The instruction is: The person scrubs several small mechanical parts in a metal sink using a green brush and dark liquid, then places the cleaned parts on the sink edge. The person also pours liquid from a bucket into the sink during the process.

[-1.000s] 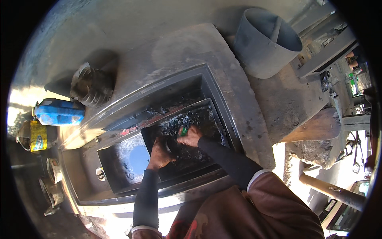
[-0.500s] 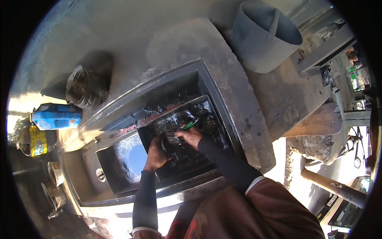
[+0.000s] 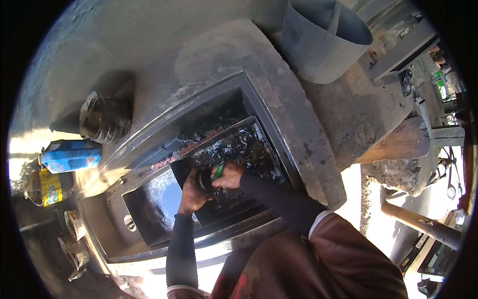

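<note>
My left hand (image 3: 193, 196) is closed around a dark round part (image 3: 203, 178), whose kind I cannot make out. Against the part's right side, my right hand (image 3: 230, 176) grips a small green-handled tool (image 3: 217, 172); its working end is hidden. Both hands are over a black tray (image 3: 221, 218) whose bottom is covered with dark, glossy, wet matter. To its left, a smaller section (image 3: 134, 203) holds liquid with a pale, bluish-white reflection. These sit inside a long grey basin (image 3: 269, 117) with a raised rim.
A large grey cylinder (image 3: 308, 52) stands at the back right. On the left are a cut-open container (image 3: 102, 119), a blue jug (image 3: 71, 157), a yellow-labelled container (image 3: 51, 187) and dirty tins (image 3: 73, 244). A wooden log (image 3: 398, 142) lies at right.
Both hands have lifted slightly and come together; the dark round part now shows between them. The green-handled tool has swung left and turned more upright. The view has shifted a little.
</note>
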